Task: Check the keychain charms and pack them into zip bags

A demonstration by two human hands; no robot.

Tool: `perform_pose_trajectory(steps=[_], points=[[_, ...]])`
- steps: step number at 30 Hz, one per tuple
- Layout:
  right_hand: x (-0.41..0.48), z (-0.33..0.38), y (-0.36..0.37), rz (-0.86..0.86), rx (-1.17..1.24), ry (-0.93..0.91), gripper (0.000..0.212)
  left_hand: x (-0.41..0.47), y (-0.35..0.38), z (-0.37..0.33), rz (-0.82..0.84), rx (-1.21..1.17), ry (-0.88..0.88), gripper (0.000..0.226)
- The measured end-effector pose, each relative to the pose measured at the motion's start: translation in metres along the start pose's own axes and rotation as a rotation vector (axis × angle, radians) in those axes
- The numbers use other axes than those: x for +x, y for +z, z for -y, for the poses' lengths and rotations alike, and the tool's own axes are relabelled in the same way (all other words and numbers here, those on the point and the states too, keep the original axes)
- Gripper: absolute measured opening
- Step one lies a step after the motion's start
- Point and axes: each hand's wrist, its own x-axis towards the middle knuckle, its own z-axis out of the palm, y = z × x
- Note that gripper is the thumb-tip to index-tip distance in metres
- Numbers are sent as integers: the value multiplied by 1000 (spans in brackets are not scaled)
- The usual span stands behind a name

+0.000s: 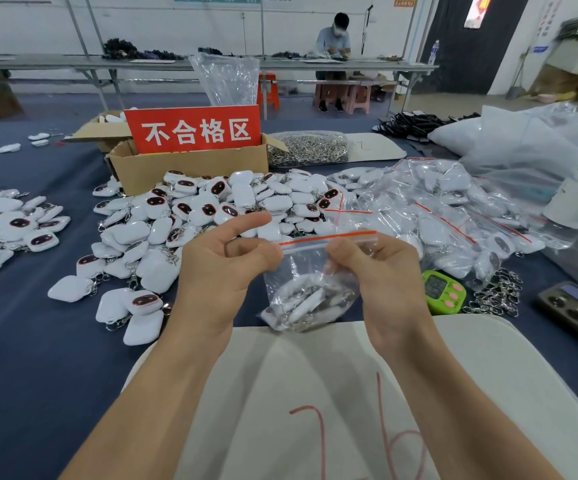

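Head view. We hold zip bag [310,289] above white pad [315,393] at near edge of counter [38,358]. Left hand [225,268] pinches left end of red-striped seal, index finger extended. Right hand [384,271]: fingers [343,247] pinch seal further right. Packed charms [301,303] sit bunched in bag bottom. Loose charms [211,209] heaped behind, before cardboard box [190,168] bearing red sign [194,131]. Filled bags [436,209] at right; green timer [443,292] near right hand.

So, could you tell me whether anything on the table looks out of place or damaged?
Nothing looks damaged or spilled. Both the left hand and the right hand pinch the zip bag by its red strip. The only strays are a few white charms lying apart at the far left.
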Motion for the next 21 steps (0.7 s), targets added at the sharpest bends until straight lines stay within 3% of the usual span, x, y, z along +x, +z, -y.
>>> perform_pose_trajectory(steps=[5, 8, 12, 18, 21], points=[[-1, -5, 4, 6, 65, 14, 29, -7, 13, 2, 51, -8, -30, 37], [-3, -9, 8, 58, 17, 16, 13, -9, 15, 3, 0, 28, -49, 38], [-5, -11, 9, 120, -52, 1, 10, -8, 10, 2, -48, 24, -43, 45], [-2, -8, 6, -15, 101, 5, 19, -10, 17, 0, -4, -132, -167, 34], [-3, -7, 5, 67, 46, 71, 14, -7, 13, -1, -35, -234, -203, 28]])
